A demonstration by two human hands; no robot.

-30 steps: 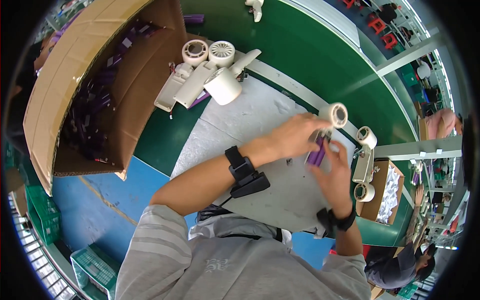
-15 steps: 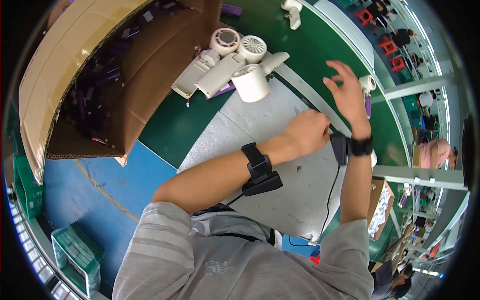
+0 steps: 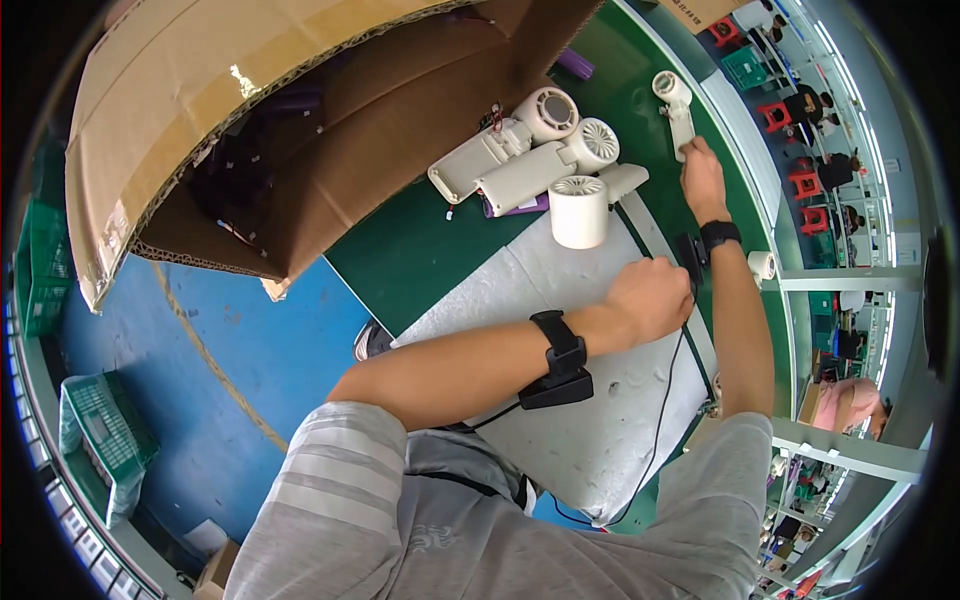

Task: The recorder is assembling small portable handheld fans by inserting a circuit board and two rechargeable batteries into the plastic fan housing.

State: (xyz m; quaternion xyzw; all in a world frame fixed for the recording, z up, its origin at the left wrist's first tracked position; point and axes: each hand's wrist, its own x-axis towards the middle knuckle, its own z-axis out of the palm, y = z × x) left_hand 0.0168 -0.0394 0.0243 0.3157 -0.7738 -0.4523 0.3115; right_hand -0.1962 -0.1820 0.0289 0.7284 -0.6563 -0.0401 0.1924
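My right hand (image 3: 704, 182) reaches to the far right of the green table, fingers closed round the handle end of a white handheld fan (image 3: 680, 118). The fan's round head points away from me. My left hand (image 3: 650, 300) is curled closed above the grey foam sheet (image 3: 530, 325); its fingers hide whatever may be in it. Beyond it a white fan cylinder (image 3: 580, 222) stands upright on the sheet's far edge. Next to that lie other white handheld fans (image 3: 530, 178), one with a hollow handle and small wires showing.
A large open cardboard box (image 3: 350, 170) with dark and purple parts inside stands at the left. A purple cylinder (image 3: 575, 64) lies behind it on the green table (image 3: 400, 270). Another white fan (image 3: 762, 265) is near the right edge. A black cable (image 3: 655, 440) crosses the sheet.
My right hand, open and raised before, has moved away from me and closed on the fan's handle. My left hand stays closed. The whole view has shifted.
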